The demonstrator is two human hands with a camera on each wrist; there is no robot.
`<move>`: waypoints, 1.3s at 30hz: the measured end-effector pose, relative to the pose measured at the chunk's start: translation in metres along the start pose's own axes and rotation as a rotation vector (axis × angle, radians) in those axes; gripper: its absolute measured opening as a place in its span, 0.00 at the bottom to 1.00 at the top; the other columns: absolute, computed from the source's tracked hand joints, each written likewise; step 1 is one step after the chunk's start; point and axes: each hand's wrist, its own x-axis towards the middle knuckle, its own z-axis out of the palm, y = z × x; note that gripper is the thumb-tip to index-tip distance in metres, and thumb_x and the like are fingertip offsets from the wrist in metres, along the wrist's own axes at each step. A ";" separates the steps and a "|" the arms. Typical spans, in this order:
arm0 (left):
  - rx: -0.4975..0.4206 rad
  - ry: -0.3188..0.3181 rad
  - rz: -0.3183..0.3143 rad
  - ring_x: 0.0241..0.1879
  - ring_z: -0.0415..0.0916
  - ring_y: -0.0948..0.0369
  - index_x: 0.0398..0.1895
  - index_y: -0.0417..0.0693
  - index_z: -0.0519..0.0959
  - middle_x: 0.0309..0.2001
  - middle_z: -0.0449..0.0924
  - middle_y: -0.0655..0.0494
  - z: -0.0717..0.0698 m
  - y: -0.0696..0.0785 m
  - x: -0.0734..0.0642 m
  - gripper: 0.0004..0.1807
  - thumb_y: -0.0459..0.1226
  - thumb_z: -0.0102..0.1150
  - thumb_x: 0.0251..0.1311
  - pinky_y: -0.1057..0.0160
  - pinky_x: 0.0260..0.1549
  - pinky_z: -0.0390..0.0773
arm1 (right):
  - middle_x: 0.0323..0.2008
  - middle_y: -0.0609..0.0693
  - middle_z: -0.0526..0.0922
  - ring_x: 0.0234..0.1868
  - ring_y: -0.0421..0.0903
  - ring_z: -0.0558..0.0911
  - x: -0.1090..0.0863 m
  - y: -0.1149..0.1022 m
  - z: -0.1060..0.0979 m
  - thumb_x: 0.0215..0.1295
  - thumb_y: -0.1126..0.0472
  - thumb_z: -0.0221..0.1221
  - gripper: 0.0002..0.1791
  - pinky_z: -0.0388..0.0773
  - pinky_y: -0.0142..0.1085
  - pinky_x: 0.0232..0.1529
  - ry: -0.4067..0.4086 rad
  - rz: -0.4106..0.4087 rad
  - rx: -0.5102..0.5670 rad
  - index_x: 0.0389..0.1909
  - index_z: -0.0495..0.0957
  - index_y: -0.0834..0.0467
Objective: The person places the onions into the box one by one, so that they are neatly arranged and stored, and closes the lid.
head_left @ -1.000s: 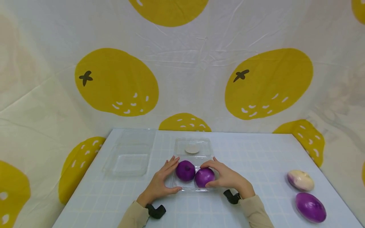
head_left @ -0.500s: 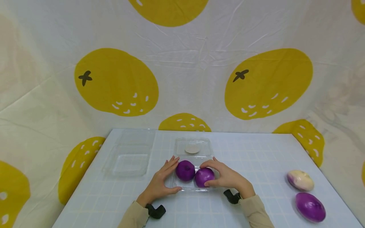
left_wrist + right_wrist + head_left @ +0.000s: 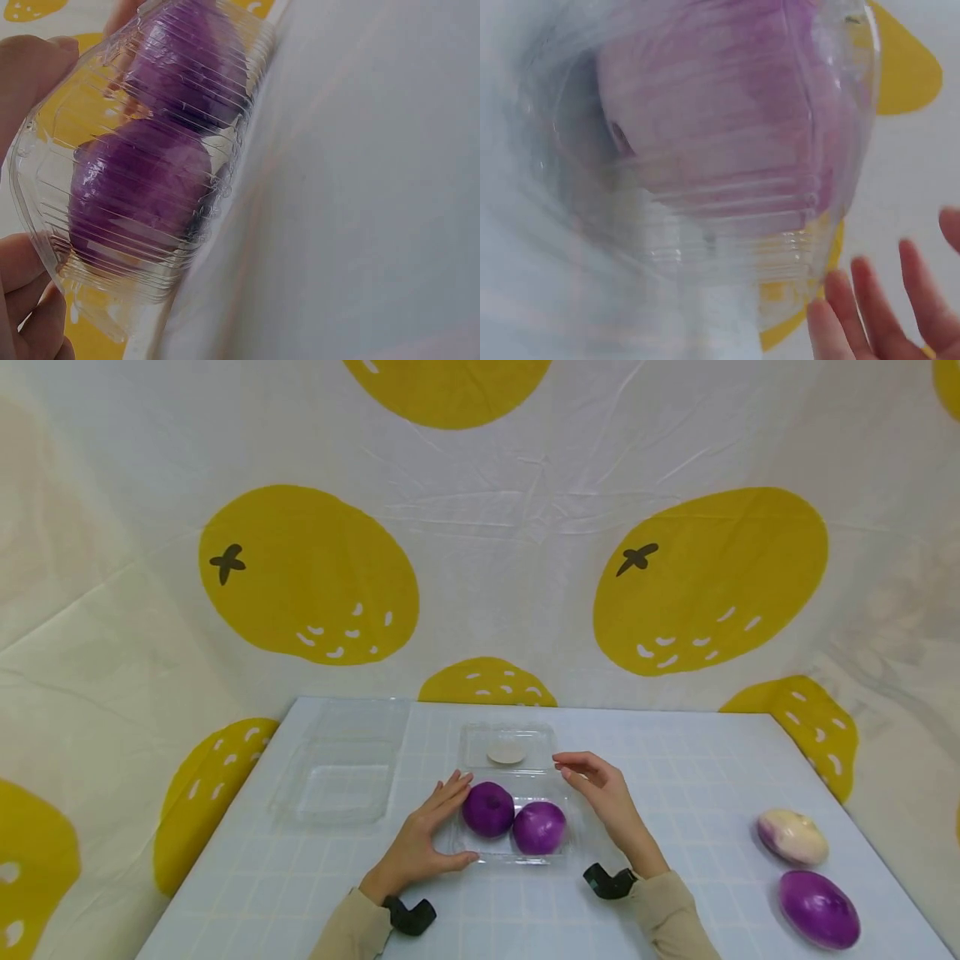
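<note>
A clear plastic clamshell box (image 3: pixel 480 845) lies with its lid (image 3: pixel 536 739) folded back, a pale round label on the lid. Two round, glossy purple onions (image 3: pixel 488 810) sit side by side in the base, the right one (image 3: pixel 539 828) slightly nearer the front. My left hand (image 3: pixel 420 835) holds the box's left end, thumb at the front rim and fingers towards the far corner. In the left wrist view, both onions (image 3: pixel 142 191) show through the ribbed wall. Raised by the box's back right corner, my right hand (image 3: pixel 611 802) holds nothing, its fingers loosely bent.
A larger clear plastic container (image 3: pixel 337 793) stands open at the back left of the table. Towards the right edge lie a white-and-purple bulb-shaped vegetable (image 3: pixel 792 837) and an oval purple one (image 3: pixel 819 909). A fruit-printed cloth (image 3: pixel 510 593) hangs behind the table.
My right hand has let go of the right onion and moved up and back towards the lid's hinge. The onion stays in the box; my left hand has not moved.
</note>
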 end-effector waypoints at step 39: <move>-0.006 -0.024 -0.032 0.72 0.54 0.38 0.69 0.30 0.66 0.71 0.63 0.38 0.000 0.002 0.000 0.48 0.48 0.77 0.49 0.51 0.74 0.47 | 0.78 0.63 0.39 0.78 0.55 0.42 -0.003 0.048 0.005 0.69 0.80 0.39 0.38 0.56 0.34 0.72 -0.107 0.221 0.746 0.77 0.35 0.68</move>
